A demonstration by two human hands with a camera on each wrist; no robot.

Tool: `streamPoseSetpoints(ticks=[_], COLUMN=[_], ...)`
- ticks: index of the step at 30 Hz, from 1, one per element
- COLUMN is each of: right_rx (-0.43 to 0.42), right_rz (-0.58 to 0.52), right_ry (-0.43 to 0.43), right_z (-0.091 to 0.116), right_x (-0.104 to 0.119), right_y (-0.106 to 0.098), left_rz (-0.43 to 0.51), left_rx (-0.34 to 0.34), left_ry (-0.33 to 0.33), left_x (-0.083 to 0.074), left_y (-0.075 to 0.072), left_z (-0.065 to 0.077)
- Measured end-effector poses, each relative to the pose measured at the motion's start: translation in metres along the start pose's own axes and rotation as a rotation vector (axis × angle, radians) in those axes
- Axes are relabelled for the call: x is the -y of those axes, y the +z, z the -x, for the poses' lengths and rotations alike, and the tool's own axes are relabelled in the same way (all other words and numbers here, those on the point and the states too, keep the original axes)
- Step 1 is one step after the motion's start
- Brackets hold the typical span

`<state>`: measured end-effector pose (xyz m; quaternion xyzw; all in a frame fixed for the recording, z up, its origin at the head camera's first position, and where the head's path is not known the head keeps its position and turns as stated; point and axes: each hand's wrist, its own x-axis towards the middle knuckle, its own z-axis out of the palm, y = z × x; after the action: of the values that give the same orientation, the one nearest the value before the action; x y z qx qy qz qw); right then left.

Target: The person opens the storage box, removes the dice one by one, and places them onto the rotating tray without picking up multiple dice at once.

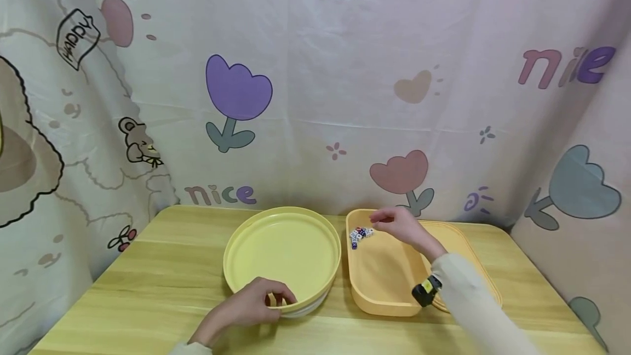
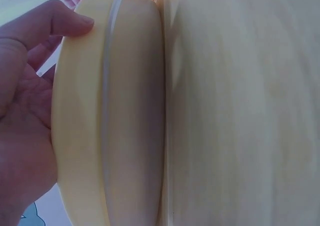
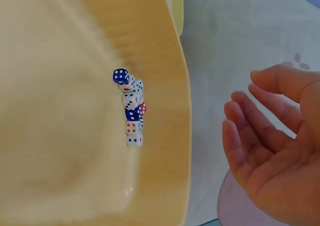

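My left hand [image 1: 256, 303] grips the near rim of a round yellow tray [image 1: 281, 251], the thumb outside the wall and the fingers over the edge. Below the yellow wall a pale round base [image 2: 135, 111] shows in the left wrist view, with a thin white line between them. My right hand [image 1: 401, 226] hovers over the far end of an orange rectangular box [image 1: 389, 267], fingers loosely bent with nothing between them. Several small dice [image 3: 131, 109], white, blue and red, are bunched in the box's far left corner, apart from the right hand.
An orange lid [image 1: 455, 240] with a ridged edge lies right of the box, partly behind the right forearm. Everything stands on a wood-grain table [image 1: 162, 267]. A printed curtain [image 1: 315, 97] hangs at the back and both sides.
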<state>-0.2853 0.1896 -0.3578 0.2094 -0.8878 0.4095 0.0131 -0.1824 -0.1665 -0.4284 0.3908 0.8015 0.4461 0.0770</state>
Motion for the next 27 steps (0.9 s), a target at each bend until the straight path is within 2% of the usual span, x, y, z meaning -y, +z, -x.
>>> streamPoseSetpoints(ticks=[3, 10, 18, 27], right_rx=[0.019, 0.043, 0.119, 0.059], right_rz=[-0.012, -0.053, -0.196, -0.27], right_ry=[0.01, 0.096, 0.256, 0.313], right_z=[-0.01, -0.024, -0.023, -0.026], right_x=[-0.004, -0.022, -0.035, -0.05], right_y=[0.009, 0.034, 0.047, 0.061], left_rz=[0.001, -0.014, -0.021, -0.011], left_rx=[-0.004, -0.01, 0.004, 0.001], left_ry=[0.002, 0.026, 0.028, 0.029], left_x=[0.001, 0.003, 0.003, 0.005], left_y=[0.0, 0.0, -0.002, -0.001], left_z=[0.0, 0.0, -0.001, 0.001])
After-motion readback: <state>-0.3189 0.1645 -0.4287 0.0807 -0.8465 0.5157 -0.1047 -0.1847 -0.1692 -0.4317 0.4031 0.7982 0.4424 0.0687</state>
